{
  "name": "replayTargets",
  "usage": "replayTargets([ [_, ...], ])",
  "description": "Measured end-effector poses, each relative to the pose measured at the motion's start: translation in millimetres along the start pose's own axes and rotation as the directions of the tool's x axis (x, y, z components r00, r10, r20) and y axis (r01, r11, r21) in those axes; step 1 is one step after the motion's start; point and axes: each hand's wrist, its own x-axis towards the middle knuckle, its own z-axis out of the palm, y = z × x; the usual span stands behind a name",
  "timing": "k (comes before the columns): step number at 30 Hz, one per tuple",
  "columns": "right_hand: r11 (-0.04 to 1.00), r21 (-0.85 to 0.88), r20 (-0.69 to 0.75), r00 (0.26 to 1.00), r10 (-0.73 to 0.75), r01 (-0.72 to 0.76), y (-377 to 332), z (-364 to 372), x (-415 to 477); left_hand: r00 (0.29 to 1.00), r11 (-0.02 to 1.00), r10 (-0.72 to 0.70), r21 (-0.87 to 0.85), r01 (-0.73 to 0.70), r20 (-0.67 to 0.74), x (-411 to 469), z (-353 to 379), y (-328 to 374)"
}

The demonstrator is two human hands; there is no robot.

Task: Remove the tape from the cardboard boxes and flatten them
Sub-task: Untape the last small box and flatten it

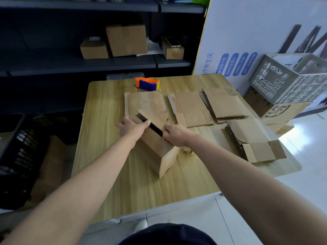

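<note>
A brown cardboard box (157, 147) stands on the wooden table (109, 138), its top partly open with a dark gap between the flaps. My left hand (131, 127) grips the left flap, fingers curled over its edge into the gap. My right hand (177, 134) grips the right side of the opening. A small curl of removed tape (187, 150) lies just right of the box.
Flattened boxes lie behind the box (145, 103), at mid-right (191, 108), (224, 103) and front right (253, 140). An orange and blue tape dispenser (147, 83) sits at the far edge. A white crate (290, 76) rests on a carton to the right; shelves hold boxes (126, 39).
</note>
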Motion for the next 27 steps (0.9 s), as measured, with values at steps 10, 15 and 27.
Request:
replayTargets([
  [10,0.969,0.248,-0.185,0.981,0.061,-0.014,15.9,-9.3,-2.3,1.000,0.995,-0.015,0.098,0.015,-0.004,-7.1,2.3,14.2],
  [15,0.983,0.182,-0.300,0.953,0.045,0.010,25.3,-23.2,-3.4,0.999,0.977,0.016,-0.210,-0.023,-0.034,0.9,-9.9,33.5],
  [27,0.975,-0.205,-0.459,0.872,-0.172,0.084,-3.7,-47.0,-3.1,0.969,0.739,0.186,0.626,-0.248,0.163,16.0,-42.7,61.9],
])
